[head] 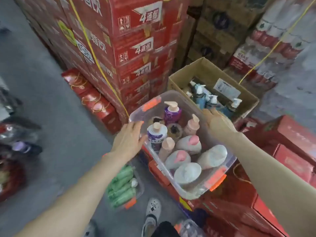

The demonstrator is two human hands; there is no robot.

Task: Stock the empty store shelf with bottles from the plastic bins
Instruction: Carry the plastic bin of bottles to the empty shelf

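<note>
A clear plastic bin [191, 191] with orange latches sits tilted on red cartons in front of me. It holds several pump bottles: a purple one [171, 113], a white-and-purple one [156, 134] and pale pink and cream ones [188, 144]. My left hand [129, 140] grips the bin's left rim, thumb inside against the wall. My right hand [216, 120] holds the bin's right rim, fingers curled over its far side. No store shelf is in view.
A second clear bin [136, 199] of green bottles lies on the floor by my shoe [153, 209]. An open cardboard box [177, 79] with dark pump bottles stands behind the bin. Tall stacks of red cartons [133, 48] rise behind; grey floor spreads left.
</note>
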